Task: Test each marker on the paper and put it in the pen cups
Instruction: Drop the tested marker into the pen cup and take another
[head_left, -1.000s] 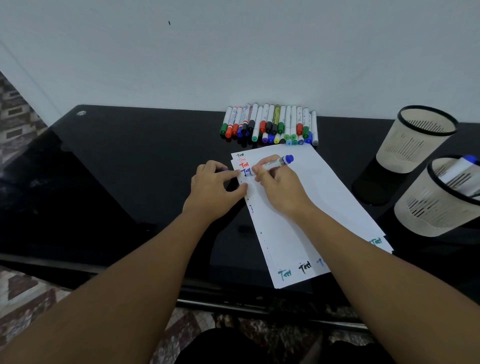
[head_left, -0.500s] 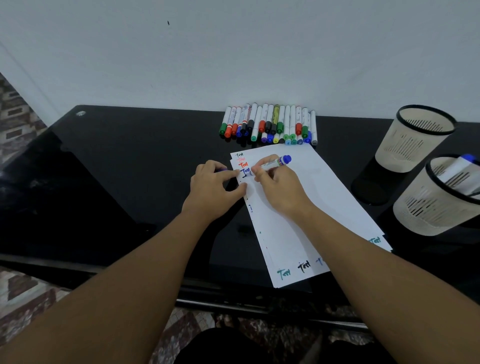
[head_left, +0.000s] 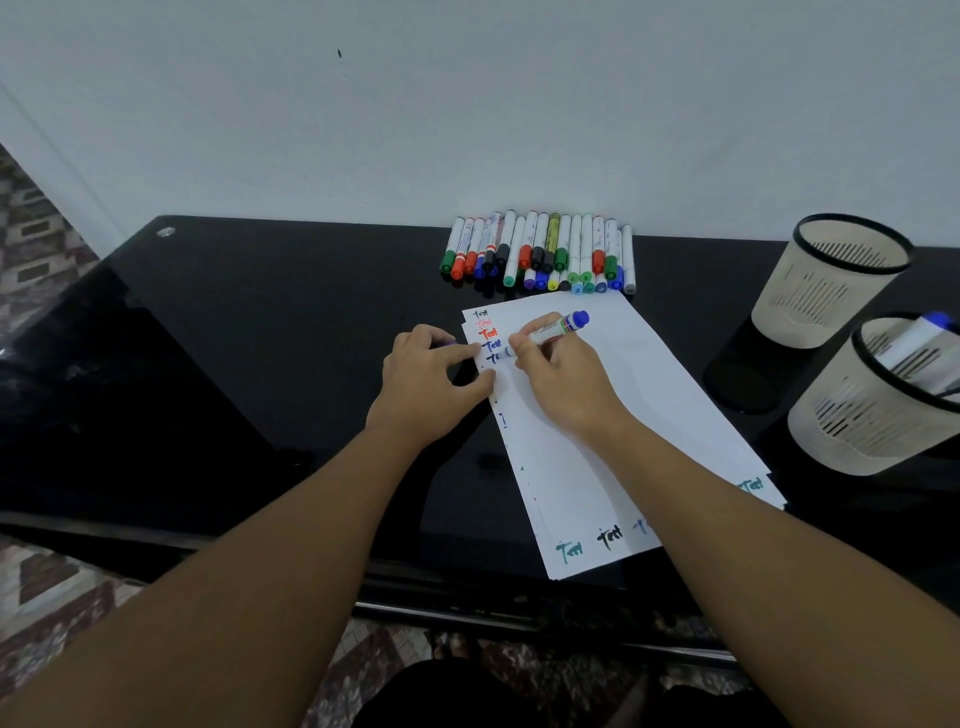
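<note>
My right hand grips a blue marker, its tip touching the top left corner of the white paper beside a column of written test words. My left hand rests at the paper's left edge, fingers curled round a small blue cap that barely shows. A row of several capped markers lies against the wall behind the paper. Two white mesh pen cups stand at the right: the far cup looks empty, the near cup holds a blue-capped marker.
The black glossy table stretches to the left, with its front edge just below the paper. More test words sit at the paper's bottom edge. A white wall rises right behind the marker row. Patterned floor shows at the left and below.
The marker tip has moved a little down the column of test words, and a new dark blue mark has appeared below them. My left hand has stayed in place.
</note>
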